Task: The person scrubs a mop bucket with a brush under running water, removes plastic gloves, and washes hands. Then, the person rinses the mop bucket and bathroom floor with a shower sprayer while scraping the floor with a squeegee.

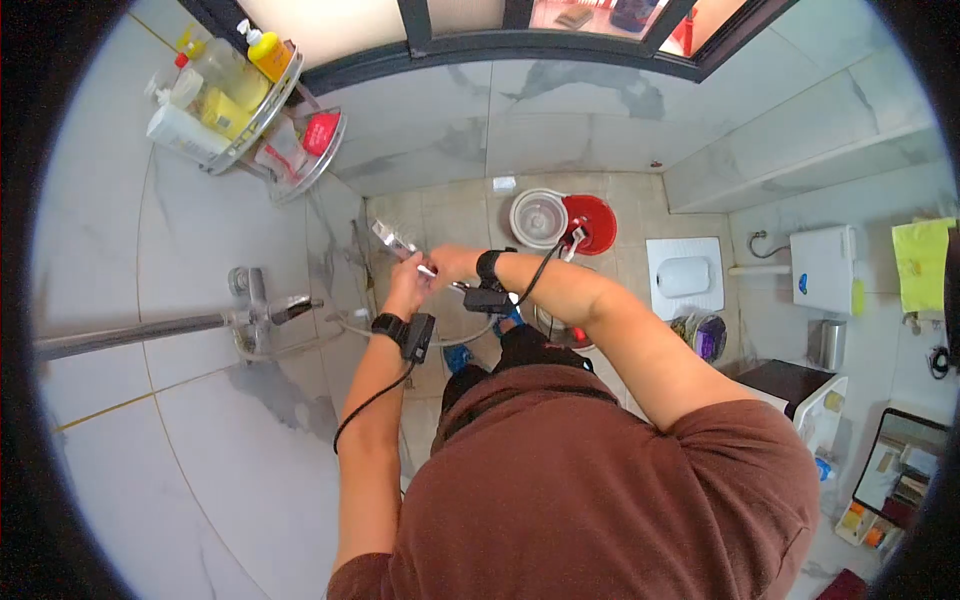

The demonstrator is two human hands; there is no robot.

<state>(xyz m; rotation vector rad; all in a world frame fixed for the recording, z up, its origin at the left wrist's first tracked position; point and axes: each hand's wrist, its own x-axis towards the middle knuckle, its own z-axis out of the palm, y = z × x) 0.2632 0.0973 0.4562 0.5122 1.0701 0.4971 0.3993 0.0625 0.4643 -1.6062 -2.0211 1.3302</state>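
A: Two grips meet in front of you, low over the tiled floor (450,205), at one silvery piece (394,240). What is your left grip (404,284) doing?

B: It is grasping the piece near its lower part; the far end slants away from you, out to the left. As for your right grip (454,263), its fingers are partly hidden beside the left, so I cannot tell whether it holds on or only touches.

A: Then how would you handle it best?

B: Let your left grip bear the weight, with the right steadying. Smooth metal would likely slip if wet, so hold it firmly, without squeezing hard.

A: Anything nearby that you should mind?

B: The pale hose (460,342) runs below your grips, and a black cable (541,274) curves over your right forearm (568,286); give both slack. The white basin (516,216) and red bucket (597,228) stand beyond that forearm, so short turns of your wrists would suit better than wide sweeps.
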